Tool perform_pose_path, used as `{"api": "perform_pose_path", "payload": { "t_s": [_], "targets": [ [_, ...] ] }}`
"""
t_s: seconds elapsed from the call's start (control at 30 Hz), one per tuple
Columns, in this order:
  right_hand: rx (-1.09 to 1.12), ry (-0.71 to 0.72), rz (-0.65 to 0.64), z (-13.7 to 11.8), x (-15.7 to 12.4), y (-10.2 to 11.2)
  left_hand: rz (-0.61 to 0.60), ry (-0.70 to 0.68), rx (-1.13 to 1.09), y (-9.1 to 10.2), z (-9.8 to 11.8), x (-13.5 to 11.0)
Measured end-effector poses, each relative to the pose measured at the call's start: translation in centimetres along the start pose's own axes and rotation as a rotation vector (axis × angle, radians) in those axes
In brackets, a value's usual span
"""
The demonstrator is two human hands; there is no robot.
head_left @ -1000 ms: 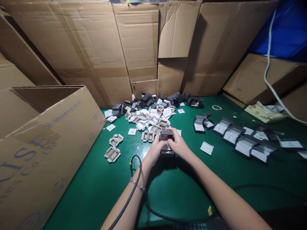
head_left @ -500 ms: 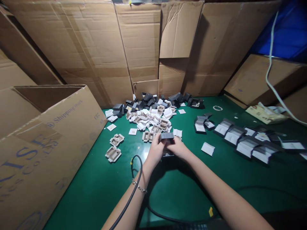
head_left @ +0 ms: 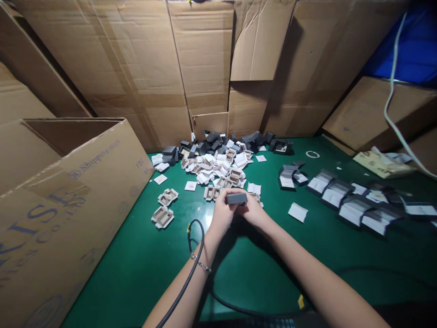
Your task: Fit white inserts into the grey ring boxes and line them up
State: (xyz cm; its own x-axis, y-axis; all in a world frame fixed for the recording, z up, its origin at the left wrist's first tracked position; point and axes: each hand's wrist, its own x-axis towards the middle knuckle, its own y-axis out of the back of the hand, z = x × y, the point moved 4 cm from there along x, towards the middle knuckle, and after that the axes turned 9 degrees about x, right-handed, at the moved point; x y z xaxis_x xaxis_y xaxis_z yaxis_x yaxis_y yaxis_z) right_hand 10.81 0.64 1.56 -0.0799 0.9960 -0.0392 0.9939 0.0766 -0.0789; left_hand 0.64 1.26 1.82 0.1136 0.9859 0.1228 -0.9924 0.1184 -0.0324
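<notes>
A small dark grey box (head_left: 236, 198) is held between both hands above the green table (head_left: 246, 282). My left hand (head_left: 222, 210) is closed round its left side, thumb near the top. My right hand (head_left: 254, 211) grips its right side, with some fingers hidden beneath or behind it. Just beyond the hands lies a pile of white card inserts (head_left: 215, 168), with more dark boxes (head_left: 211, 142) behind it. Whether anything is inside the held box cannot be seen.
A large carton (head_left: 85, 182) stands at the left. Open dark boxes with white linings (head_left: 353, 212) sit in rows at the right. A loose white card (head_left: 297, 212) lies nearer. A black cable (head_left: 187, 282) runs over my left forearm. Cardboard sheets (head_left: 205, 59) wall the back.
The held box has turned and its lower part no longer shows; a long grey side now faces me. My hands have come closer together. The view has shifted slightly.
</notes>
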Motion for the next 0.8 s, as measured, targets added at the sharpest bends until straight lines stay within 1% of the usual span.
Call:
{"api": "perform_pose_path", "payload": {
  "t_s": [0.07,0.17,0.3,0.37,0.43,0.53,0.67,0.8],
  "targets": [
    [-0.03,0.024,-0.007,-0.3,0.0,-0.2,0.036,-0.004,-0.002,0.1,-0.1,-0.1],
    [-0.033,0.055,0.014,-0.2,0.0,-0.3,0.059,0.01,-0.034,0.2,0.0,-0.2],
    [0.047,-0.005,0.011,0.7,0.2,-0.4,0.119,0.04,-0.066,0.3,0.1,-0.2],
    [0.036,0.0,0.005,0.9,0.3,-0.4,0.151,0.044,-0.057,0.4,0.1,-0.2],
    [0.002,0.045,0.005,0.7,0.3,-0.3,0.155,0.031,-0.041,0.5,0.1,-0.3],
    [-0.033,0.101,0.012,0.2,0.2,-0.1,0.125,-0.014,-0.004,0.4,0.2,-0.4],
    [-0.106,0.093,0.033,-0.1,0.1,0.3,0.076,-0.044,0.023,0.3,0.4,-0.5],
    [-0.106,0.086,0.066,-0.1,-0.1,0.2,0.119,-0.013,0.009,0.4,0.2,-0.5]
  ]
}}
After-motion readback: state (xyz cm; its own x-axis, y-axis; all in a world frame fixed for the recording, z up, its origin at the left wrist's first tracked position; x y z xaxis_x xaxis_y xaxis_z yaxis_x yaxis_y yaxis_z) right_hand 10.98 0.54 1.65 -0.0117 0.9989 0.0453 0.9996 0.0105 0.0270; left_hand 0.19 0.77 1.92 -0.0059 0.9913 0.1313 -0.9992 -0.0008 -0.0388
